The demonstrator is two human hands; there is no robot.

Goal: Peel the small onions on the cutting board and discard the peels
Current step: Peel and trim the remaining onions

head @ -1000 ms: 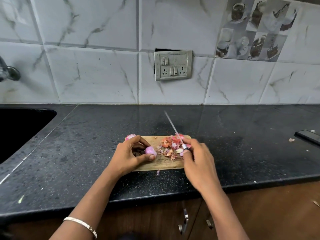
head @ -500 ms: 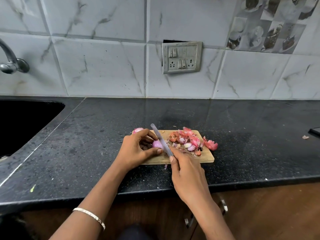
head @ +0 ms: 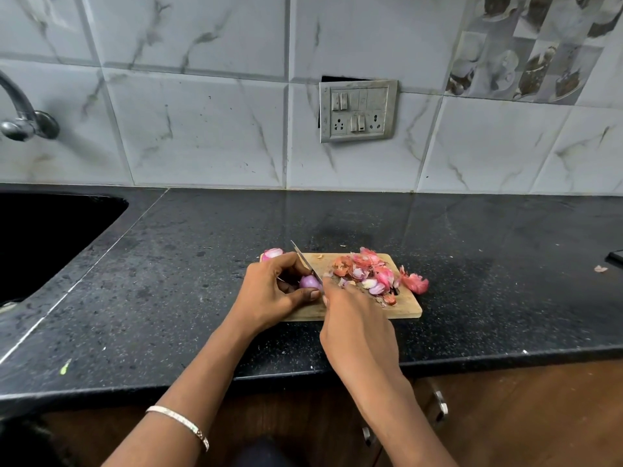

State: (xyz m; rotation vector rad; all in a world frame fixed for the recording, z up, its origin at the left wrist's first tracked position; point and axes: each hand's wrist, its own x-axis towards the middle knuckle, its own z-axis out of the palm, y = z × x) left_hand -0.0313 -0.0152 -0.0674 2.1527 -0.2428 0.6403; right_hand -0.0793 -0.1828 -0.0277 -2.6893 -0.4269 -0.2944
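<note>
A small wooden cutting board [head: 406, 306] lies on the black counter. My left hand [head: 269, 294] pinches a small purple onion [head: 309, 282] on the board's left part. My right hand [head: 354, 318] grips a knife [head: 305, 261], whose blade rests against the onion's right side and points away to the upper left. A pile of pink and red peels [head: 371, 273] covers the board's right half, and one peel [head: 415, 282] hangs over its right edge. Another onion [head: 272, 253] sits at the board's far left corner.
A dark sink [head: 50, 237] is sunk into the counter at the left, with a tap [head: 23, 119] above it. A switch and socket plate [head: 357, 111] is on the tiled wall. A dark object [head: 615, 257] and a peel scrap [head: 600, 268] lie at the far right.
My right hand has swung the knife from over the peel pile leftward onto the onion held by my left hand. The view has shifted slightly.
</note>
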